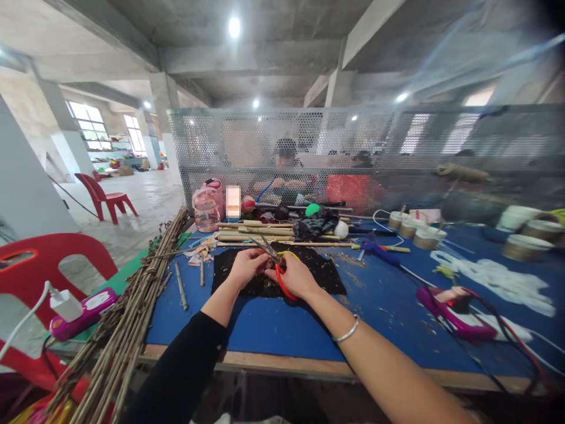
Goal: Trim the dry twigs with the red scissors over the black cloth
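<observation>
Over black cloth (pixel 324 278), right hand (pixel 298 275) grips scissors (pixel 279 279), left hand (pixel 247 265) pinches, contents unclear; sticks (pixel 260 231) lie behind, glue gun (pixel 380 252) rightward

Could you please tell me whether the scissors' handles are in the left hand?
No, the red and yellow handles are in the right hand.

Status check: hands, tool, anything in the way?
Right hand holding scissors. Left hand close beside them, grip unclear. Both over littered black cloth. Blue glue gun off to the right, not blocking.
</observation>
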Demonstrator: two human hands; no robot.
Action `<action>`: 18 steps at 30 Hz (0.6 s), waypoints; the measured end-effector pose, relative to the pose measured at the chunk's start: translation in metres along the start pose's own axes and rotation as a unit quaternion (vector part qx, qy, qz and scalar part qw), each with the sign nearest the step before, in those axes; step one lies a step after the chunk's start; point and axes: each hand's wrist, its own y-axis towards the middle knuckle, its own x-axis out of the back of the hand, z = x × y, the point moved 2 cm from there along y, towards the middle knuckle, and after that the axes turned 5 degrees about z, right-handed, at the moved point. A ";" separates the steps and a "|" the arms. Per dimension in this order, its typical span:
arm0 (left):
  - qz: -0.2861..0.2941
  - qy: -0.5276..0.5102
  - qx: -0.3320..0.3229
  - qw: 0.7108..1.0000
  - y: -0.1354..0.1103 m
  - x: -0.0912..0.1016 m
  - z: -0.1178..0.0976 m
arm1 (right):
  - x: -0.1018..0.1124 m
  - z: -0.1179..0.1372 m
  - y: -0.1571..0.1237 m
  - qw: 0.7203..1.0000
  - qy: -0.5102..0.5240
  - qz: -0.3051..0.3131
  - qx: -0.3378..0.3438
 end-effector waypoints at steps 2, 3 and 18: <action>0.003 0.016 -0.003 1.000 -0.002 -0.001 -0.002 | 0.000 -0.001 0.000 1.000 -0.009 -0.012 0.010; 0.005 0.021 -0.006 1.000 -0.002 -0.001 -0.003 | -0.001 -0.002 0.000 1.000 -0.011 -0.013 0.012; -0.065 0.028 0.006 0.997 -0.002 0.004 -0.006 | 0.003 0.000 0.000 0.999 0.007 0.036 -0.018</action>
